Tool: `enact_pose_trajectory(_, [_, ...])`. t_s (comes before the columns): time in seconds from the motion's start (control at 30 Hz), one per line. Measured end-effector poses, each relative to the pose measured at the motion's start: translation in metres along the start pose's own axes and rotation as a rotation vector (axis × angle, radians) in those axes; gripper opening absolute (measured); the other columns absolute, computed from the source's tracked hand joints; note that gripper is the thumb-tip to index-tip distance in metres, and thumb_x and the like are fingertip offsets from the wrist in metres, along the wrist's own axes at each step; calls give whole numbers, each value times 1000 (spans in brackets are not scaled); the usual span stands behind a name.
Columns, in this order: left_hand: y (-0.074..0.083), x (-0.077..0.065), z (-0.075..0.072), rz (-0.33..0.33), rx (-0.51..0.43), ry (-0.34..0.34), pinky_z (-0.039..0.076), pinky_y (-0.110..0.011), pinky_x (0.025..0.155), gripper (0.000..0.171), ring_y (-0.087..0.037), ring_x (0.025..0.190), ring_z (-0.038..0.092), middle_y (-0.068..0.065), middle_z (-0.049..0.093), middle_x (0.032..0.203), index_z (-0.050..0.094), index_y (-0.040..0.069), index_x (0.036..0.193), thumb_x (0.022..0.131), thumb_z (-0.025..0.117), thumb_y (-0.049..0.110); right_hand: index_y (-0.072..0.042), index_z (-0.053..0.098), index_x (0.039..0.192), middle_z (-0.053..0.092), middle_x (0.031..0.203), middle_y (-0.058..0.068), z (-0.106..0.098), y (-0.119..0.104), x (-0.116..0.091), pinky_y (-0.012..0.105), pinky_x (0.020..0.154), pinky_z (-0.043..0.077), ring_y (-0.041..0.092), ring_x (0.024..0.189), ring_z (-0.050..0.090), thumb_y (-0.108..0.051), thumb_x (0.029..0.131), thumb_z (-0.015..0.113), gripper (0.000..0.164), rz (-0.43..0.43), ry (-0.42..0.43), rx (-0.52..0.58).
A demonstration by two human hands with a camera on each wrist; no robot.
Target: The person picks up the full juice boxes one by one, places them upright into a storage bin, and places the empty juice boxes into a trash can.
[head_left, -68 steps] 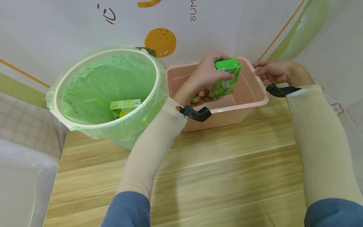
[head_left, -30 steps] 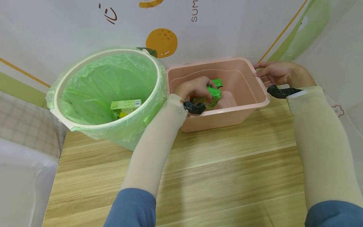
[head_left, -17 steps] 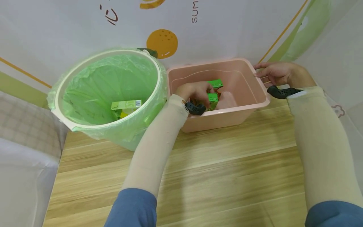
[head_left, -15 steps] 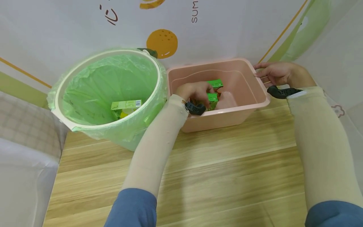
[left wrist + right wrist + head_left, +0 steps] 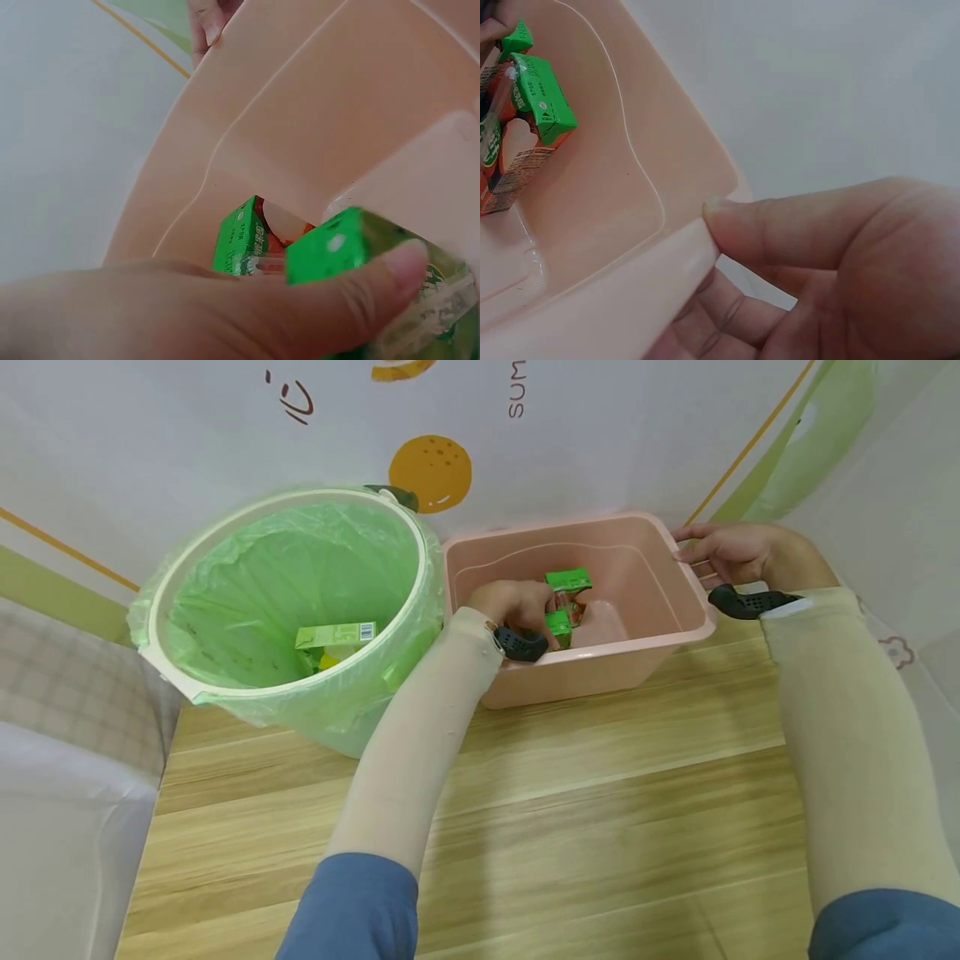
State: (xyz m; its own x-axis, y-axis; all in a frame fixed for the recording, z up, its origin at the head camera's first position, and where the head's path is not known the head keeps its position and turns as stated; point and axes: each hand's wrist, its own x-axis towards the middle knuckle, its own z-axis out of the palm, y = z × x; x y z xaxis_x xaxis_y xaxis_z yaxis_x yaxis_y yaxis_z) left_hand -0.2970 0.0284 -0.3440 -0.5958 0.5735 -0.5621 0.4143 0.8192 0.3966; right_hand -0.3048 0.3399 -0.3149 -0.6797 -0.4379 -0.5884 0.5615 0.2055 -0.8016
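Observation:
Inside the pink plastic tub [image 5: 592, 681], my left hand [image 5: 517, 602] grips a green drink carton [image 5: 558, 627] at the front. The left wrist view shows the thumb pressed along the carton's printed face [image 5: 442, 296]; the other fingers are hidden. Just behind stands a red drink carton with a green top [image 5: 568, 579], which also appears in the right wrist view with a clear straw on its side. At the tub's right end my right hand [image 5: 738, 556] pinches the rim, thumb on top and fingers curled underneath, as the right wrist view shows.
Left of the tub stands a round bin [image 5: 300, 689] lined with a thin green bag. A light green box [image 5: 337, 635] and something yellow lie in it. Both containers rest on a wood-grain table [image 5: 600, 827], close against a printed white curtain [image 5: 585, 443].
My left hand has lowered the green carton from above the tub's middle down inside, towards the front left. A carton behind it has come into view. My right hand stays on the rim.

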Motion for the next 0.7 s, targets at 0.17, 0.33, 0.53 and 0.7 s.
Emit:
enact_pose_trajectory(0.17, [1,1,-1,-2,-31,-6,44,-23,66,31,-13,79,47,0,46,93,52,9,95,84,70,32,-19,37,123,66,97,1,0,-2,-1,36,73,56,17,86,66,-9,98,47,28,0,-2,-11])
enact_pose_trajectory(0.33, [2,0,-2,3,-32,3,39,-24,61,32,-12,69,42,1,41,80,48,12,82,84,71,34,-20,33,126,65,97,0,1,-4,-3,36,72,55,17,85,66,-9,98,48,33,17,24,-21])
enact_pose_trajectory(0.53, [3,-2,-1,6,-129,6,41,-25,60,28,-12,70,40,1,43,86,50,12,90,84,70,31,-20,34,125,65,98,-1,1,-3,-2,36,73,55,17,86,65,-10,98,47,31,6,37,-62])
enact_pose_trajectory(0.7, [2,-7,-2,20,-186,14,38,-28,56,32,-11,53,32,2,32,66,44,13,72,90,62,33,-19,34,125,65,98,-1,0,-1,-2,36,73,56,17,86,66,-9,98,48,32,3,39,-50])
